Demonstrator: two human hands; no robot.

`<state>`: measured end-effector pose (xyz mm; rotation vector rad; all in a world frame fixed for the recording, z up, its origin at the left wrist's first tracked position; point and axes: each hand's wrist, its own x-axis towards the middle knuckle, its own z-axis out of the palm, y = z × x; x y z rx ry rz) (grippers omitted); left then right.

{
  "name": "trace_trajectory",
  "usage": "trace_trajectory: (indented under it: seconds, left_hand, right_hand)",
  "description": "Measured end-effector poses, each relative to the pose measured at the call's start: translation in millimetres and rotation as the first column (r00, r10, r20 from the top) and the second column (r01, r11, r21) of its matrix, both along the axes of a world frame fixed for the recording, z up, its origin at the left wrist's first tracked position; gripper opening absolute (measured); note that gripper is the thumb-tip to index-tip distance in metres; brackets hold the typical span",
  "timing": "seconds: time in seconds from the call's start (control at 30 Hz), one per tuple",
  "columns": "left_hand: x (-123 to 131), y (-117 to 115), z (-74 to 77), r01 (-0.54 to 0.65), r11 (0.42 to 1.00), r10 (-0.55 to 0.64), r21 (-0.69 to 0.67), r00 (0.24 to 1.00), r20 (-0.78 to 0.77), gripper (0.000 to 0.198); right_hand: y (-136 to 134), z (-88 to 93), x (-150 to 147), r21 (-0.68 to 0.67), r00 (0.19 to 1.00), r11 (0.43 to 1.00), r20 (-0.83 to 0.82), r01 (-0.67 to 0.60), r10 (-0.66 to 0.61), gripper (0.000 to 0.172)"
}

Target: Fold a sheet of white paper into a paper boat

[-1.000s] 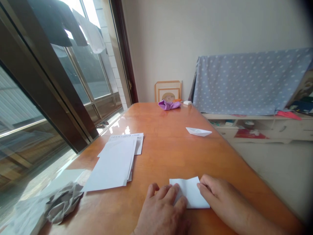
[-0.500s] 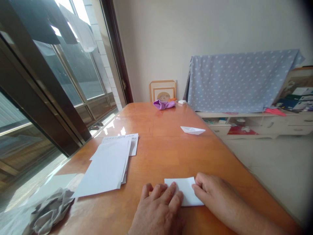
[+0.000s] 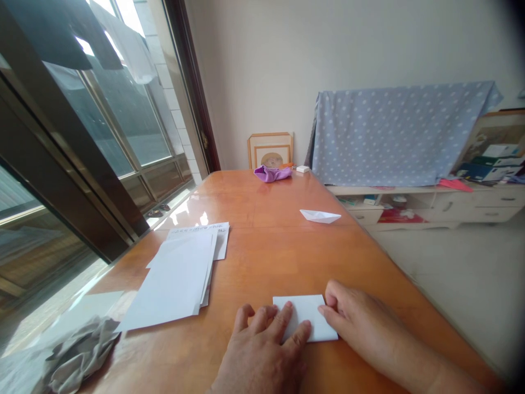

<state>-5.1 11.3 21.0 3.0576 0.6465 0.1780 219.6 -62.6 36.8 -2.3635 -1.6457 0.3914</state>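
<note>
A long orange wooden table (image 3: 262, 257) was seen running away from the lower middle of the frame. Along its left side, a glass door (image 3: 102, 126) was set in a dark frame, with clothes hung beyond the glass at the upper left. At the right, a blue dotted cloth (image 3: 389, 131) was draped above a cream cabinet (image 3: 430, 205).

A stack of white sheets (image 3: 176, 279) was laid left of centre on the table, with a printed sheet (image 3: 219, 243) partly covered beneath it; its lines were too small to be read. A crumpled grey wrapper (image 3: 80, 353) was heaped at the lower left.

At the lower middle, a folded white paper (image 3: 305, 317) was held flat on the table between the two hands. The left hand (image 3: 260, 350) was spread, with its fingers pressed on the paper's lower left part. The right hand (image 3: 361, 323) was curled slightly, with its fingertips (image 3: 328, 290) against the paper's right edge; whether the paper was pinched could not be told.

A picture frame (image 3: 269, 150) was stood against the wall at the table's far end. Near it lay a purple cloth (image 3: 273, 174), and a paper boat (image 3: 320, 216) was placed nearer on the right. A small white box (image 3: 302, 169) was set just right of the purple cloth.
</note>
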Motion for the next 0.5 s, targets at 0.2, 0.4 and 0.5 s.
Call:
trace_trajectory:
  seconds: [0.2, 0.4, 0.5]
  left_hand:
    - [0, -4, 5.1, -0.013, 0.999, 0.013, -0.030, 1.000, -0.014, 0.044]
    - [0, -8, 11.7, 0.003, 1.000, -0.003, -0.012, 0.999, -0.032, 0.044]
    - [0, -11, 15.2, 0.001, 1.000, -0.001, -0.001, 0.999, -0.043, 0.044]
  right_hand:
    - [-1, 4.5, 0, 0.022, 0.996, 0.997, -0.050, -0.068, 0.069, 0.015]
    - [-3, 5.2, 2, 0.033, 0.995, 0.997, -0.065, -0.074, 0.076, 0.017]
    - [-3, 4.8, 2, 0.048, 0.995, 0.996, -0.065, -0.075, 0.078, 0.017]
